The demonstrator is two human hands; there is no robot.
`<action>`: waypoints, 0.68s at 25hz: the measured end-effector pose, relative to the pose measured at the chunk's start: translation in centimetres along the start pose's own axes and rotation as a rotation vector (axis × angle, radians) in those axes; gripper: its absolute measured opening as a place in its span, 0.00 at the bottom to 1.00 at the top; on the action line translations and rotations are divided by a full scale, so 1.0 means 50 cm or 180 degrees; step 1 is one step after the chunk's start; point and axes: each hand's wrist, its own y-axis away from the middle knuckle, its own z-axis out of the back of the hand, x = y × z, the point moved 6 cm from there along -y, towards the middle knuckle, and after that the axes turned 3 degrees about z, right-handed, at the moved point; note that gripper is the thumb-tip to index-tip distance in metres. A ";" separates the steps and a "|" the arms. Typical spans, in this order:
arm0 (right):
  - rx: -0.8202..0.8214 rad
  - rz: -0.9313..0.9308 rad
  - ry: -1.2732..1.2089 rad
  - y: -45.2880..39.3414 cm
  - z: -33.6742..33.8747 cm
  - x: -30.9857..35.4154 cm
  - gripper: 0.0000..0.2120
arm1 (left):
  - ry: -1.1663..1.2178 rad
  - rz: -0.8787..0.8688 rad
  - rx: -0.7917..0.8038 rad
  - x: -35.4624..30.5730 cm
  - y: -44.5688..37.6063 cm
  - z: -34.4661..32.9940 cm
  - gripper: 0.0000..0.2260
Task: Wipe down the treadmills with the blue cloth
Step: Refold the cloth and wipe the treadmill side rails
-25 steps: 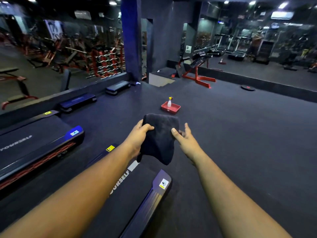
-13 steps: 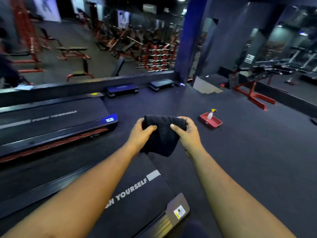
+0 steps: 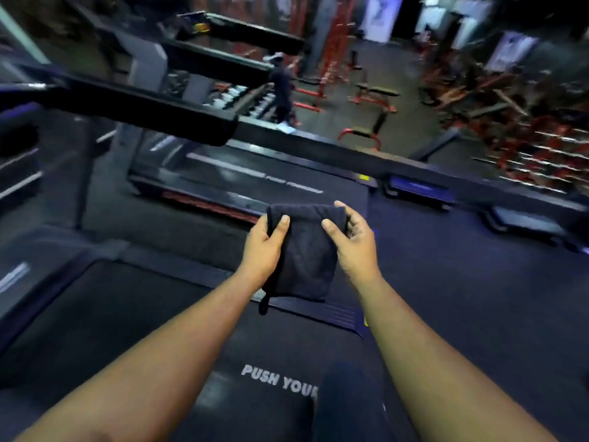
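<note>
Taking the cloth [image 3: 304, 253] as the centre of things: far to its left stand the dark uprights and rails of a treadmill [image 3: 134, 106], badly blurred. Nearer, below and left of the cloth, runs the belt [image 3: 134, 314] of the treadmill the person stands on, with "PUSH YOUR" printed on it just under the cloth.

The left hand [image 3: 263, 250] grips the cloth's left edge, thumb laid across the front and fingers curled behind. The cloth itself is folded into a dark pad, held up in the air between the 2 hands above the belt's end; a small loop hangs from its lower left corner. In this light it looks near black. The right hand [image 3: 353, 244] pinches the right edge, thumb on the front, fingers hooked round the back with the forefinger raised above the top corner.

Beyond the cloth lies a 2nd belt [image 3: 255, 177], and behind that another person [image 3: 282, 90] is on the lower gym floor. Right of the cloth sit 2 step platforms [image 3: 417, 189] on the dark floor, with red weight racks [image 3: 541, 148] further off, smeared by blur.
</note>
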 end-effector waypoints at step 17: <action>0.3769 -0.0491 0.0973 0.022 -0.526 0.121 0.38 | -0.0538 0.1062 -0.3385 -0.275 0.246 0.337 0.11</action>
